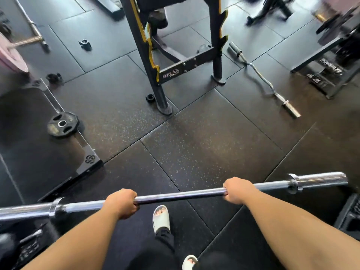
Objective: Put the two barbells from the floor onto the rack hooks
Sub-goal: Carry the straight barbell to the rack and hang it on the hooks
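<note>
Task partly under way. Straight bar point(179, 195) is off the floor, carried crosswise in front of the body, not yet on the rack point(148, 55). Left hand point(120, 203) and right hand point(236, 190) are each wrapped overhand around the shaft, well apart, bare shaft between them. Both of the bar's sleeves are empty, no plates.

Curl bar point(263, 78) lies on the floor mats just right of the rack's right foot, untouched. Presumably the second barbell.

Rack stands ahead, across open floor; its yellow-edged hooks point(151, 49) run up both uprights. The visible hooks hold nothing, though the top of the rack is cut off.

Left to do: walk the straight bar over, seat it on a hook pair, then fetch the curl bar.

Straight bar looks chrome, smooth, with shiny collars; it tilts slightly, right end higher in view.
</note>
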